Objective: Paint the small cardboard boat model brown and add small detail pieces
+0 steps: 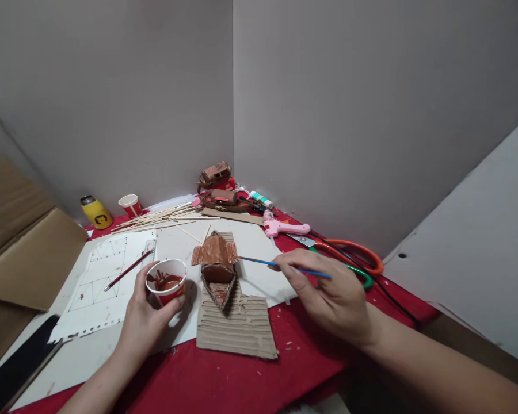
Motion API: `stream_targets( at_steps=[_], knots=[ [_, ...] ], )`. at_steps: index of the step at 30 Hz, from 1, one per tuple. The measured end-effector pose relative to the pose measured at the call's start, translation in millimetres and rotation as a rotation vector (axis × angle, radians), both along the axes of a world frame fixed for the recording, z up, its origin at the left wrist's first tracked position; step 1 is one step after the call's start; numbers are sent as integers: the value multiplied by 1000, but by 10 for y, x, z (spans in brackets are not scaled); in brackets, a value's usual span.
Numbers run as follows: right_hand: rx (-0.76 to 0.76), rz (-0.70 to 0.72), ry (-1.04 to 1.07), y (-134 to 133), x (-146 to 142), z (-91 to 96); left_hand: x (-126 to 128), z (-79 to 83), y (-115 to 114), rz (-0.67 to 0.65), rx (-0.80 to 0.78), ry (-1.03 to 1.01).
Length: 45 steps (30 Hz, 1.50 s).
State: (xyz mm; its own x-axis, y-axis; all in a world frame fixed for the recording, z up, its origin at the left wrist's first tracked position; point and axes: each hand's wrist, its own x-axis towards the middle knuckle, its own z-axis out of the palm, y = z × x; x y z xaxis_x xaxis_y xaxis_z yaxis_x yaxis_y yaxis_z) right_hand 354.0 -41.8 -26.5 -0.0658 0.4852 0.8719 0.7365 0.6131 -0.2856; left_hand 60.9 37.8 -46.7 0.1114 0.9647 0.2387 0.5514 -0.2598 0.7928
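My left hand [149,313] is wrapped round a paper cup [167,282] with brown paint inside and brown smears on its inner wall. Between the fingers of my right hand [328,293] is a thin blue paintbrush [259,261]. Its tip meets the right side of a small model boat [217,259] made of cardboard, with a brown-painted arched cabin and side flaps. The boat rests on a piece of corrugated cardboard [237,333], its pointed end toward me. Whether the bristles carry paint is too small to tell.
Behind lie thin wooden sticks [164,217], two more brown model boats [218,172], a yellow bottle [95,213] and another paper cup [130,205]. At right are a pink glue gun [285,225] and orange scissors [354,253]; at left, a drawing sheet [99,276], a pencil [127,270] and a cardboard box [34,259].
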Motion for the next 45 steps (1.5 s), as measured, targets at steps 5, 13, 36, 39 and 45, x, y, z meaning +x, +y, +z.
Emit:
stream_targets(
  at_steps=[5,13,36,39,45],
  knots=[
    [-12,41,-39,-14,-33,15,7,15,-12,-2,1,6],
    [12,15,-63,18,-67,86,-7,7,-16,-15,-3,7],
    [14,103,39,-294,-46,16,2,-28,-26,-48,37,4],
    [5,102,29,-307,-113,50,3,-36,-50,-57,87,13],
    [-28,199,23,-282,-292,148,-23,-81,-70,-113,257,79]
  ],
)
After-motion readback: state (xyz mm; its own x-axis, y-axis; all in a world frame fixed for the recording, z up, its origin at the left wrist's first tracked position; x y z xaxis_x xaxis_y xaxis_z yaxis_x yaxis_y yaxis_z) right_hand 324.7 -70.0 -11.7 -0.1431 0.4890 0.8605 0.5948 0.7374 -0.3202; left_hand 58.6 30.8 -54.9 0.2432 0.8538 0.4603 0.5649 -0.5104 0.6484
